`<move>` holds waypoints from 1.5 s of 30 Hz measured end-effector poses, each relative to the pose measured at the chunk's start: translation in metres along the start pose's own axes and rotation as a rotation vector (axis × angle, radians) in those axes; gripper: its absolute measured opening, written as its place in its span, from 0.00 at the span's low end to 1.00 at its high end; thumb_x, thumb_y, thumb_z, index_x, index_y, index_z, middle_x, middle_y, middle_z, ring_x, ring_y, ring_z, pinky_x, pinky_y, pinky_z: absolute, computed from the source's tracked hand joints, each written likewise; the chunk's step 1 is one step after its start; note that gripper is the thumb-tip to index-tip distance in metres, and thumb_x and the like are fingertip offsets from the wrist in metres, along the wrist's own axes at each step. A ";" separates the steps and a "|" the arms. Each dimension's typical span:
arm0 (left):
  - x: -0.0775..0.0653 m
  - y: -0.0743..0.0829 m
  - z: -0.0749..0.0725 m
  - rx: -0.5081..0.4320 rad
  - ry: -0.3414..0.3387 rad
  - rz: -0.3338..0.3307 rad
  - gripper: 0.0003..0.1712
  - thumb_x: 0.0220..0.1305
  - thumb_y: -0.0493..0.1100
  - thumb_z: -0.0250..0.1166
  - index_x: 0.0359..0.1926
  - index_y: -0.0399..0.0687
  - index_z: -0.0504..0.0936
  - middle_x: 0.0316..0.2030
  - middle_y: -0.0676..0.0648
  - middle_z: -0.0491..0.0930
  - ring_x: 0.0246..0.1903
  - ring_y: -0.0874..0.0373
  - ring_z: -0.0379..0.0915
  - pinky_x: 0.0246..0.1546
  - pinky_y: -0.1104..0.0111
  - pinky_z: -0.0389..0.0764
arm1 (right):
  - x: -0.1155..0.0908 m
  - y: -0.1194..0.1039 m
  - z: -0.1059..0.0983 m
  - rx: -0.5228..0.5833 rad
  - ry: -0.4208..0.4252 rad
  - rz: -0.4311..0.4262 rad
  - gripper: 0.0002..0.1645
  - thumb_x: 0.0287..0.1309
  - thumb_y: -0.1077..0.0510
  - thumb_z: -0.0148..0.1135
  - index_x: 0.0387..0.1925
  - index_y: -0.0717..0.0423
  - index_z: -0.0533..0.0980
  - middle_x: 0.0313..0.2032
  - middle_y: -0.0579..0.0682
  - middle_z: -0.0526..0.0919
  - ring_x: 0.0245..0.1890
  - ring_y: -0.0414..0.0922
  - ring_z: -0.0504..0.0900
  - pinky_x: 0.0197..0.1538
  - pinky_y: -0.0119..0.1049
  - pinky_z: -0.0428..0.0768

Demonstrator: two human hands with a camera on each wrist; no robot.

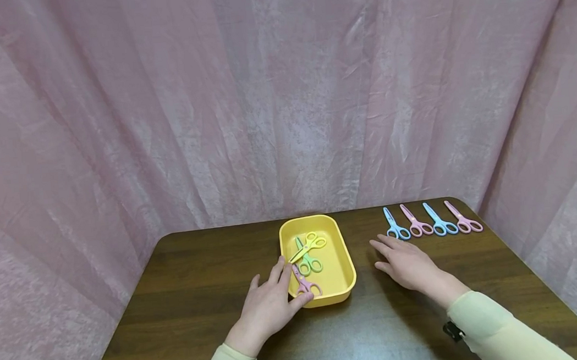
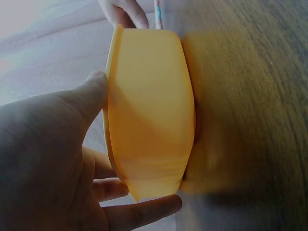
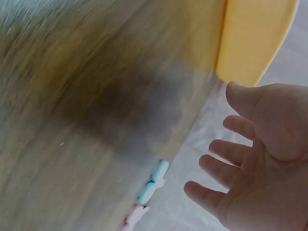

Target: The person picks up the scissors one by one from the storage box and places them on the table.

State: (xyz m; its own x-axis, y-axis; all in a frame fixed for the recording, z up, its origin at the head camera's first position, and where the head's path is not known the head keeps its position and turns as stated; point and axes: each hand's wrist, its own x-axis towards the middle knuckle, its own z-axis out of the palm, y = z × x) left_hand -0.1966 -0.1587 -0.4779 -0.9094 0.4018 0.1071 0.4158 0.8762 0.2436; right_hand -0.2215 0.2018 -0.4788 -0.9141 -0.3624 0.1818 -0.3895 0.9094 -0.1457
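Your left grip (image 1: 269, 309) touches the near-left rim of the yellow tray (image 1: 335, 269), fingers loosely spread. Your right grip (image 1: 406, 262) is empty, fingers extended, just beside the leftmost blue scissors (image 1: 389, 219). In the tray, the yellow scissors (image 1: 306, 249) lie across the green scissors (image 1: 306, 259) — handles far-right, blades slanting toward your left fingers, the nearer hand. From your right, they're leftward, past the tray wall. Bare worktop (image 1: 186, 296) lies left of the tray; the blue pair sits near the far edge.
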 end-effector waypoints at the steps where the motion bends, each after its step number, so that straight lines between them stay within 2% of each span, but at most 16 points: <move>1: 0.000 0.000 0.000 0.000 0.000 0.000 0.54 0.74 0.76 0.63 0.82 0.39 0.70 0.82 0.37 0.64 0.63 0.37 0.83 0.72 0.32 0.67 | 0.000 -0.002 -0.001 0.005 0.012 -0.009 0.33 0.74 0.53 0.73 0.73 0.64 0.77 0.72 0.70 0.76 0.71 0.69 0.77 0.68 0.67 0.76; 10: 0.000 0.000 0.001 -0.007 0.001 0.003 0.54 0.75 0.75 0.63 0.82 0.39 0.70 0.82 0.37 0.64 0.63 0.37 0.83 0.72 0.32 0.67 | -0.001 -0.028 -0.011 0.012 0.117 -0.104 0.33 0.71 0.53 0.76 0.72 0.63 0.79 0.70 0.68 0.79 0.69 0.67 0.79 0.68 0.65 0.78; 19: 0.001 0.000 0.000 -0.009 -0.006 -0.002 0.54 0.75 0.75 0.63 0.82 0.39 0.70 0.82 0.36 0.63 0.64 0.37 0.82 0.72 0.32 0.66 | 0.005 -0.045 -0.015 0.010 0.139 -0.171 0.34 0.71 0.50 0.76 0.72 0.60 0.79 0.71 0.65 0.79 0.70 0.65 0.79 0.69 0.64 0.77; 33: 0.002 -0.002 0.003 -0.007 -0.016 -0.009 0.55 0.76 0.76 0.60 0.83 0.40 0.69 0.83 0.37 0.62 0.65 0.37 0.82 0.73 0.32 0.65 | 0.014 -0.071 -0.016 0.004 0.071 -0.212 0.35 0.74 0.50 0.74 0.75 0.60 0.77 0.74 0.64 0.77 0.73 0.63 0.76 0.73 0.65 0.73; 45: 0.002 0.000 0.000 -0.001 -0.017 -0.004 0.55 0.76 0.78 0.59 0.83 0.39 0.69 0.83 0.37 0.63 0.64 0.38 0.83 0.73 0.32 0.65 | 0.027 -0.082 -0.008 0.006 0.056 -0.246 0.36 0.73 0.49 0.74 0.75 0.59 0.77 0.74 0.65 0.77 0.73 0.62 0.77 0.74 0.63 0.73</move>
State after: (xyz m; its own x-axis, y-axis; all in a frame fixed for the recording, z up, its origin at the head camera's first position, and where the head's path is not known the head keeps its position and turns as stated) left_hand -0.1981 -0.1580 -0.4781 -0.9107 0.4031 0.0902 0.4126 0.8774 0.2446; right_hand -0.2137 0.1194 -0.4541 -0.7839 -0.5608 0.2665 -0.6006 0.7938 -0.0961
